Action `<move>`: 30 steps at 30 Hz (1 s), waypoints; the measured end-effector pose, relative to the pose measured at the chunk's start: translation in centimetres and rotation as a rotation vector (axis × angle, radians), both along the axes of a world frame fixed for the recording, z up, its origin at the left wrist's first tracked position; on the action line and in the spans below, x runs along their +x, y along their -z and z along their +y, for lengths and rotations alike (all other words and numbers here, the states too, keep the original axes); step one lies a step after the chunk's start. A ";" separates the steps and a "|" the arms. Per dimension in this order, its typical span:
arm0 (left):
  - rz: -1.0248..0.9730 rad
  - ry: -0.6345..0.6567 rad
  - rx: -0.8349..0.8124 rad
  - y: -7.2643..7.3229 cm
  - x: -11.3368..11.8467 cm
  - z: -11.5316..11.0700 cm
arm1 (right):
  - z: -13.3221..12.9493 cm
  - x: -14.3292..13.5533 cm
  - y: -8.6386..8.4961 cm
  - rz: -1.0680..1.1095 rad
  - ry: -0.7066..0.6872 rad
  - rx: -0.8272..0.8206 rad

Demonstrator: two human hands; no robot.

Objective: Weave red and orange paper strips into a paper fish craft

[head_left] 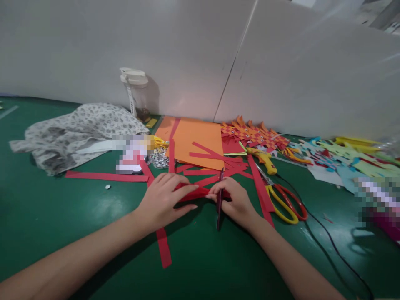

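Note:
A folded piece of red paper (195, 193) spans the gap between my hands above the green table. My left hand (165, 199) is closed on its left part, thumb below and fingers on top. The fingertips of my right hand (233, 200) pinch the paper's right end. That same hand also holds a thin dark tool (220, 204) upright; its exact kind is hard to tell. Red paper strips (164, 248) lie under and around my left hand, and more cross each other behind both hands, partly over an orange sheet (196, 137).
Scissors (286, 204) with red and yellow handles and a yellow glue gun (264, 160) with a black cord lie at the right. Woven orange paper pieces (253, 135) and coloured scraps sit behind. Patterned cloth (84, 133) and a cup (136, 93) stand back left.

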State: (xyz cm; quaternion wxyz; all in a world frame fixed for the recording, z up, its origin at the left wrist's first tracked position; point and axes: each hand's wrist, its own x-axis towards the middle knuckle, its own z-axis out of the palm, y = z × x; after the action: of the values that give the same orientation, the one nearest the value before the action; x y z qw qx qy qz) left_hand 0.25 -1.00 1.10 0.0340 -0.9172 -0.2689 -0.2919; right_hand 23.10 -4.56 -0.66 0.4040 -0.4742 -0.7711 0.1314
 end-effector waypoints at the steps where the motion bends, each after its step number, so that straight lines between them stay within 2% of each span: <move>1: 0.030 0.013 -0.009 0.1 0.1 0.0 | -0.1 -0.3 0.0 -0.020 -0.032 0.018; 3: 0.046 0.017 -0.026 0.3 0.1 0.0 | -0.3 -0.8 -0.1 -0.040 -0.084 0.048; 6: 0.013 -0.001 -0.046 0.6 0.1 0.2 | -0.3 -1.0 0.0 -0.056 -0.084 0.055; 19: -0.124 -0.051 -0.175 1.4 -0.3 1.7 | 0.6 1.5 0.1 -0.193 -0.063 0.100; 26: -0.151 -0.094 -0.172 1.1 -0.7 2.3 | 1.3 3.7 -0.2 -0.273 0.133 0.152; 30: -0.143 -0.094 -0.165 1.1 -0.9 2.4 | 1.2 4.0 -0.1 -0.190 0.248 0.128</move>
State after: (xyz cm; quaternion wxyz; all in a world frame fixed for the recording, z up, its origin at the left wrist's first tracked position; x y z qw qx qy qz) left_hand -0.63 1.45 0.02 -0.0472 -0.8800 -0.3367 -0.3316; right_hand 27.12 -3.38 -0.53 0.3720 -0.5494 -0.7481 -0.0142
